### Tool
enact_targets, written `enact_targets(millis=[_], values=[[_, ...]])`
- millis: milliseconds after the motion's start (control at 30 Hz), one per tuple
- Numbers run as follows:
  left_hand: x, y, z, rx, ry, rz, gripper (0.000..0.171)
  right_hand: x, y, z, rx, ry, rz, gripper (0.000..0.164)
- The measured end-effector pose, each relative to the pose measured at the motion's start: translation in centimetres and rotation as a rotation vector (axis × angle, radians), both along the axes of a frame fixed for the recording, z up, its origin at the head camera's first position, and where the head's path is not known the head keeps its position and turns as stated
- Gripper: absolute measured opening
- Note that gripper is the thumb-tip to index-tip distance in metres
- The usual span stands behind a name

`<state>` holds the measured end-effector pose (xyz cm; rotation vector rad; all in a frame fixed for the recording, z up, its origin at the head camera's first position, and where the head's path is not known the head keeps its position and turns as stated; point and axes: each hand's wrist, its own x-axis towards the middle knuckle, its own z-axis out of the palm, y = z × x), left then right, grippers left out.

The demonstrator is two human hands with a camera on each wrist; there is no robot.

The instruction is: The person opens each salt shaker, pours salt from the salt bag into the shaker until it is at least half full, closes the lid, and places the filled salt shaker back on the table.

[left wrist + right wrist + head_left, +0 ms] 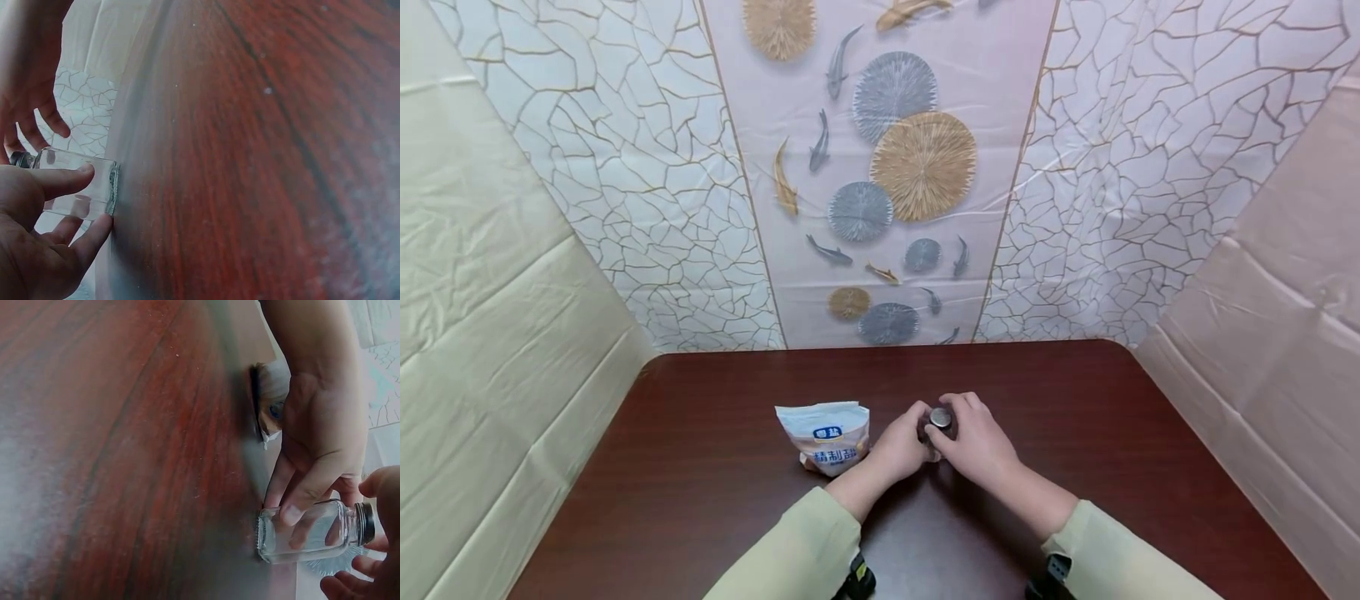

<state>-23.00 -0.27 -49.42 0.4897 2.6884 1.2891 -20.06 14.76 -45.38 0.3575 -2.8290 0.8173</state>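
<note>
A clear glass bottle with a dark, silvery-topped screw cap stands upright on the table, between the two hands. The left hand grips its glass body low down, thumb on one side and fingers on the other, as both wrist views show. Around the cap, the right hand spreads its thumb and fingers; in the wrist views they look loose and slightly apart from the cap. The glass looks see-through, with no contents visible. Left of the left hand, a pale printed bag of salt stands on the table.
The dark red-brown wooden table has rounded far corners. Behind it hangs a patterned cloth, and beige cloth walls rise on both sides. The salt bag stands close to the left forearm.
</note>
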Motion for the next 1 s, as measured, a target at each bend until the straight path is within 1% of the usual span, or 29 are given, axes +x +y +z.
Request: enact_targets(millis=[100,233,333,433,533,767,1000], values=[[-0.06,0.13,0.17,-0.009,-0.014,-0.007,0.045,-0.24,-0.01,0.24,0.017,-0.031,-0.027,0.045],[0.00,0.17,0.28,-0.001,-0.009,-0.015,0.046,-0.49,0.05,0.32,0.036,-0.058,-0.050,0.038],[0.00,0.19,0.27,-0.003,-0.008,-0.014,0.045,-0.54,0.04,0.32,0.051,-0.052,-0.058,0.036],[0.03,0.17,0.29,-0.007,-0.013,-0.011,0.045,-0.54,-0.05,0.29,0.058,-0.029,-0.055,0.034],[0.06,0.09,0.37,-0.006,-0.006,-0.011,0.045,-0.48,-0.12,0.17,0.059,-0.005,-0.042,0.031],[-0.07,-0.03,0.57,-0.024,-0.029,-0.007,0.045,-0.12,-0.18,0.10,0.062,0.042,0.010,0.030],[-0.16,-0.06,0.74,-0.049,-0.035,-0.010,0.048,0.16,0.10,0.19,0.088,0.063,0.064,0.036]])
